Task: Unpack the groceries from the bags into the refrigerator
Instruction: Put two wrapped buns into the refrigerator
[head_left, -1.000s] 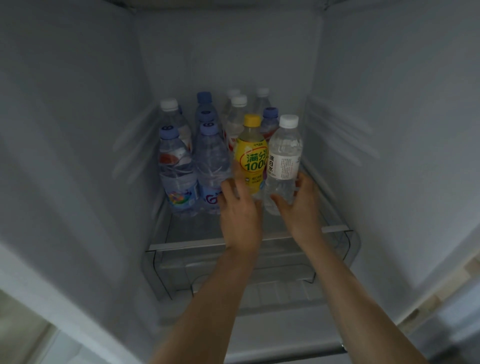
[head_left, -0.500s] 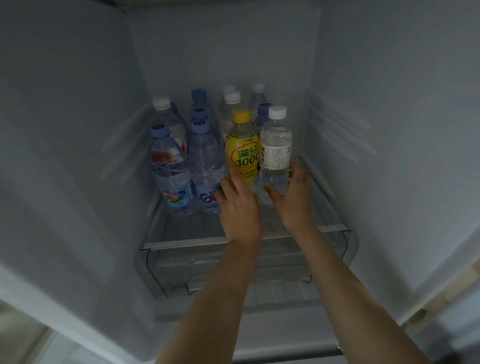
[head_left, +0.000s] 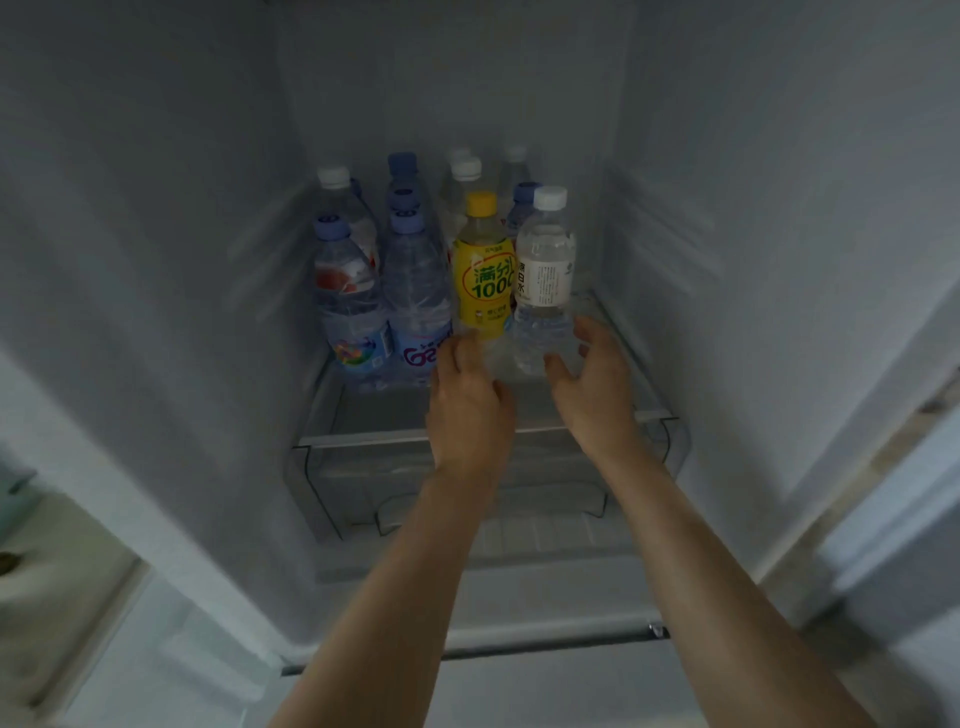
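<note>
Hands (head_left: 530, 395) now eased open, off ridged clear bottle (head_left: 543, 280) and yellow bottle (head_left: 483, 270).

Yellow-cap bottle (head_left: 482, 270) & clear white-cap bottle (head_left: 544, 275) upright, side by side on fridge shelf (head_left: 374, 415), front row.

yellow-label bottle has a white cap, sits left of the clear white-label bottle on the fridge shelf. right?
Not quite. The head view shows the yellow-label bottle with a yellow cap; the white cap is on the clear white-label bottle. It does stand left of that bottle on the fridge shelf.
</note>
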